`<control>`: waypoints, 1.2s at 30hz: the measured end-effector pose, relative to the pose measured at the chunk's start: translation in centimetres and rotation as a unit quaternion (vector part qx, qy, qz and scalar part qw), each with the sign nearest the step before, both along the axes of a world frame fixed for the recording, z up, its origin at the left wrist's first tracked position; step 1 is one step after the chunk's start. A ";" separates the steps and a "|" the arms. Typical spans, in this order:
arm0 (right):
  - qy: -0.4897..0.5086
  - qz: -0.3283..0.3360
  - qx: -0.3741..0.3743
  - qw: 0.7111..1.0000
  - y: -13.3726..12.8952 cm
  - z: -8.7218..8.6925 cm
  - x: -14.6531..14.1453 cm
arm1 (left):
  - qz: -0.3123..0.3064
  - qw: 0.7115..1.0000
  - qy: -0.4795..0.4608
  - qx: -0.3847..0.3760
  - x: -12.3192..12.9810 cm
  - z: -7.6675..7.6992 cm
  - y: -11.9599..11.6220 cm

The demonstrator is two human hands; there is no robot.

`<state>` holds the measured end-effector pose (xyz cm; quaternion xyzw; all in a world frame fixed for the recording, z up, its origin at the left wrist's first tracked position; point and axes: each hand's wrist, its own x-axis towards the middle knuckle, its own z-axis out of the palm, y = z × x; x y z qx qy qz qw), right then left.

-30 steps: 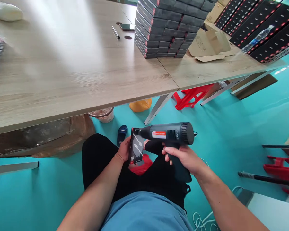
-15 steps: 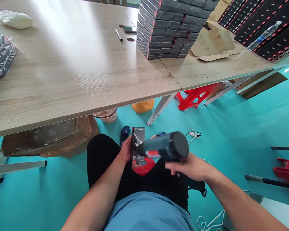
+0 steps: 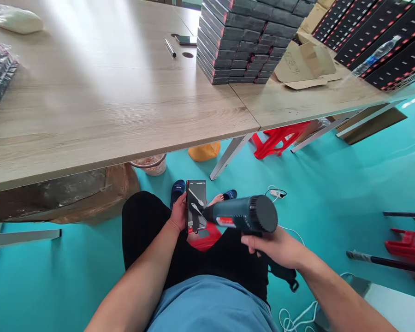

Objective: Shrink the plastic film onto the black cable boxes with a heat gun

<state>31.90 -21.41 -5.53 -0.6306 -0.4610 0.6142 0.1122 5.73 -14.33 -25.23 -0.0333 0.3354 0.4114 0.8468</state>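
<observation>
My left hand (image 3: 179, 213) holds a small black box (image 3: 196, 203) with a cable picture and red edging by its left side, above my lap. In my right hand (image 3: 275, 244) is a dark green heat gun (image 3: 244, 214) with a red label, gripped by its handle. Its nozzle points left at the box and overlaps the box's right edge from this view; whether they touch cannot be told. The handle's lower end sticks out below my right hand.
Beyond my knees runs a wooden table (image 3: 124, 101) bearing a tall stack of black boxes (image 3: 242, 46), a phone (image 3: 186, 40), a pen (image 3: 170, 48) and flattened cardboard (image 3: 304, 64). Under it are a bin (image 3: 152, 165) and a red stool (image 3: 276, 140).
The heat gun and my right hand have shifted slightly right and down. The box has moved slightly left and up, so more of its front shows.
</observation>
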 end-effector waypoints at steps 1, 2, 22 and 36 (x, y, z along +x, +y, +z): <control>-0.009 -0.016 0.015 1.000 -0.1 -0.1 0.0 | -0.001 1.000 -0.003 0.001 0.0 -0.1 0.0; -0.016 -0.022 0.020 0.999 -0.2 -0.2 0.1 | -0.002 1.000 -0.006 0.002 -0.1 -0.2 0.0; 0.027 -0.051 -0.008 0.998 -3.2 -2.1 -1.1 | 0.076 0.997 -0.014 0.026 -0.4 0.2 0.1; 0.078 0.009 -0.066 0.995 -2.8 -1.0 -0.5 | 0.081 0.996 -0.022 0.031 -0.7 -0.4 -0.1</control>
